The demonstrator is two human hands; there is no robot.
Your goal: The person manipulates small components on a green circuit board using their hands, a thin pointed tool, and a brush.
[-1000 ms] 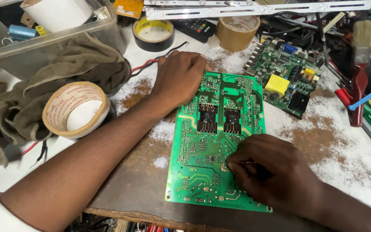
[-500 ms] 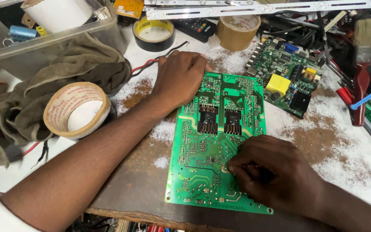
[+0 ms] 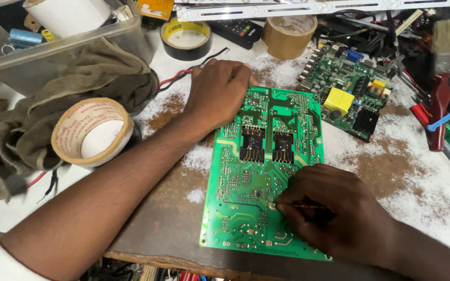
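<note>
Workbench here is a scuffed white top [image 3: 423,203], worn down to brown in patches and dusted with white crumbs all over.

Closest to the camera is the right hand [image 3: 334,213], resting on the lower right corner of a big green circuit board [image 3: 266,171]. Its fingers are pinched tight around a thin metal tool [image 3: 300,206], with the tip touching the solder side of the board near the middle of its lower half. Can't really tell what kind of tool it is, too little of it shows.

That board lies flat in the middle of the bench, solder side up, long edge running away from the camera, with two dark rectangular patches side by side around its centre.

The left hand [image 3: 217,96] sits at the board's far left corner, palm down, fingers curled loosely over the edge and pressing on it, not gripping anything else. A red and black wire pair [image 3: 183,75] runs just beside it.

Left of the arm there's a roll of tan tape [image 3: 92,132] lying flat, touching a crumpled olive cloth [image 3: 53,99].

Further back on the right is a smaller green board [image 3: 347,99], component side up, with a yellow block on it. A red-handled brush [image 3: 441,88] lies at the right edge.

At the far end: a black tape roll [image 3: 186,37], a brown tape roll [image 3: 289,35], and a clear plastic bin [image 3: 53,49] on the left.
</note>
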